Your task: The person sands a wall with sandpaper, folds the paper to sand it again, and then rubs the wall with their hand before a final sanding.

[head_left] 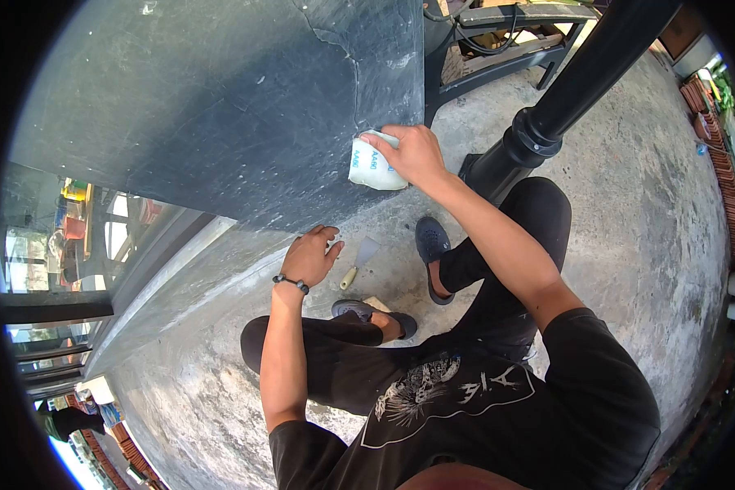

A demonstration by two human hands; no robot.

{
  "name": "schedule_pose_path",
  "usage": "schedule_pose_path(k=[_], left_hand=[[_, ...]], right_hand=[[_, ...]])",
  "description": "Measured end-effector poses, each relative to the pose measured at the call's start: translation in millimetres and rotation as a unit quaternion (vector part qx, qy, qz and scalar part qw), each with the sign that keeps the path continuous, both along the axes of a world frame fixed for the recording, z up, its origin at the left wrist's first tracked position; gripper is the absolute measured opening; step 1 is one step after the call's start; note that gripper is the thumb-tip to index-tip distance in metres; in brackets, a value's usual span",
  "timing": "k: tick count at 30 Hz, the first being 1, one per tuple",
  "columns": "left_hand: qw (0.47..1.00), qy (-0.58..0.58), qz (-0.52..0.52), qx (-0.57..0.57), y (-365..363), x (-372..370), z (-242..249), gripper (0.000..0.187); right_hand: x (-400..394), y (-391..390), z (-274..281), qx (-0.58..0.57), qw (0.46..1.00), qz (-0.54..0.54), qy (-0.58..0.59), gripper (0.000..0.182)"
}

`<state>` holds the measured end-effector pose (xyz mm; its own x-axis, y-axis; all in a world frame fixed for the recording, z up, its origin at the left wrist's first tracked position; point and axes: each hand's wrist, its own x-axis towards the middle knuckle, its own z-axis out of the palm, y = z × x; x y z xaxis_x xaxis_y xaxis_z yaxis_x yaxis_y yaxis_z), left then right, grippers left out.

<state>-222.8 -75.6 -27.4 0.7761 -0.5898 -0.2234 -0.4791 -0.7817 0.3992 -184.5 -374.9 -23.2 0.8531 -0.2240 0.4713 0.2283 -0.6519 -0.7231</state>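
My right hand [416,155] grips a folded sheet of sandpaper [371,167], its pale back printed "AA60" in blue. The sheet lies against the dark grey wall [220,114], close to its right edge, just below a long crack [353,65]. My left hand [309,257], with a dark beaded bracelet at the wrist, is at the wall's lower edge, fingers loosely bent and apart, holding nothing. On the concrete floor between my hands and feet lies a putty knife [356,263] with a wide blade and a pale yellowish handle.
A black post [539,122] rises on the right near my knee. Behind it stands a metal frame [506,57] with cables and wood on it. Window panes [65,237] are at the left, and stacked reddish tiles [720,155] line the far right of the concrete floor [621,237].
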Motion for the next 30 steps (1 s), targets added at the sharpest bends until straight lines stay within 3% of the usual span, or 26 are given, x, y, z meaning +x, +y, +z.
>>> schedule_pose_path(k=[30], left_hand=[[1.0,-0.01,-0.003,0.001,1,0,3,0.031]], right_hand=[[-8,-5,3,0.018,0.999,-0.008,0.04,0.047]])
